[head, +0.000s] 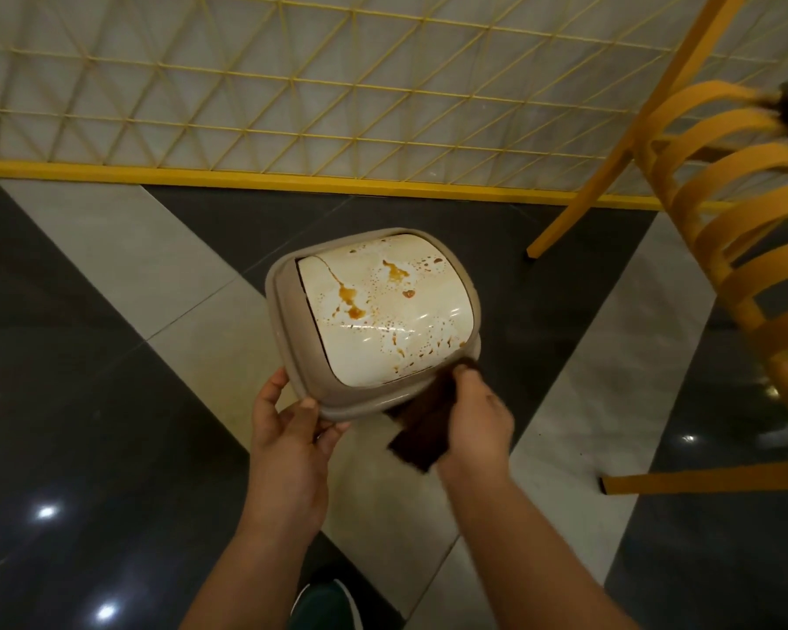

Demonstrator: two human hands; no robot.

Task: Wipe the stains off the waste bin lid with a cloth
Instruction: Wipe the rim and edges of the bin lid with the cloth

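A beige waste bin lid (374,397) with a cream swing flap is held up over the floor. Brown stains (351,302) and many small spatters cover the flap. My left hand (287,425) grips the lid's near left rim, thumb on top. My right hand (474,411) holds a dark brown cloth (421,431) against the lid's near right corner, and the cloth hangs down below the rim.
An orange slatted chair (724,247) stands at the right, its legs reaching toward the middle. A yellow mesh fence (292,84) with a yellow base bar runs across the far side. The floor is glossy dark and pale tile. A shoe (328,602) shows below.
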